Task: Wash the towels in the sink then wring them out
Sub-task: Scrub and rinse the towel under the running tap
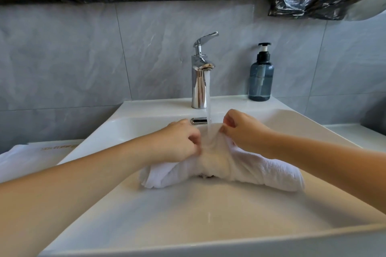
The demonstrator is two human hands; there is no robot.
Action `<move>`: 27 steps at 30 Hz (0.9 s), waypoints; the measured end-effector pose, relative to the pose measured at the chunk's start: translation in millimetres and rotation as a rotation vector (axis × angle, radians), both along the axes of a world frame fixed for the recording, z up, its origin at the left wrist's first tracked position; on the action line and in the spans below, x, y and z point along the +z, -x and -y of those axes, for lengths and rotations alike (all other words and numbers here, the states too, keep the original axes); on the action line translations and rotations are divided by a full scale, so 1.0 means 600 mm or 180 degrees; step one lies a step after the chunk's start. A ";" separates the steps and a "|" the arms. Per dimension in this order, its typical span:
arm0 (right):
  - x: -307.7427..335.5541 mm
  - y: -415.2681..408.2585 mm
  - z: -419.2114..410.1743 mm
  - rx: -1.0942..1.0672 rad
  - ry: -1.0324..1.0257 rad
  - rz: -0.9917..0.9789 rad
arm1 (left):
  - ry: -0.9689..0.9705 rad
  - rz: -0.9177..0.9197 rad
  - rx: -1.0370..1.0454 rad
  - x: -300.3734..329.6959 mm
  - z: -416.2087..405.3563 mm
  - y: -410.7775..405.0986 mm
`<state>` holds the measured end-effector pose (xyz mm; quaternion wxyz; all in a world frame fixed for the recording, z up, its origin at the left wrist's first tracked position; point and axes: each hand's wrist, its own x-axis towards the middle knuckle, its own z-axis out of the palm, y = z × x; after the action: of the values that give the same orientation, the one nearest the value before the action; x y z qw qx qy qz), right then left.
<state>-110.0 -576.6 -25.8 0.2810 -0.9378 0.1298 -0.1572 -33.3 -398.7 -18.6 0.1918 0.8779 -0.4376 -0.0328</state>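
In the white sink point(240, 210) a white towel point(261, 171) lies bunched at centre under the faucet point(199, 81) stream, pinched by the left hand point(179, 142) and right hand point(246, 129), while gold print at nine o'clock is unreadable.

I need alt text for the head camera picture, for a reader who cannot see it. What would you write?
Two bare hands, left hand and right hand, hold a white towel bunched under running water from a chrome faucet in a white sink. A blue soap dispenser stands on the rim to the right of the faucet, and another white towel lies left of the sink.
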 end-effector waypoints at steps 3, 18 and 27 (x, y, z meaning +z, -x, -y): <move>0.006 -0.003 0.004 -0.0070 -0.0003 0.0138 | 0.0919 -0.0732 0.0028 0.010 -0.009 -0.001; 0.013 -0.002 -0.008 0.0001 -0.0465 0.0283 | 0.0046 -0.0910 0.0659 0.036 0.022 0.019; -0.013 0.030 -0.042 0.0759 0.1302 -0.1313 | 0.0274 0.0385 0.0808 -0.030 -0.001 -0.002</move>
<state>-127.8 -551.6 -33.5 0.0706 -0.9956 0.0389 0.0475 -32.2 -398.3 -36.4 0.2051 0.9175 -0.3348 0.0635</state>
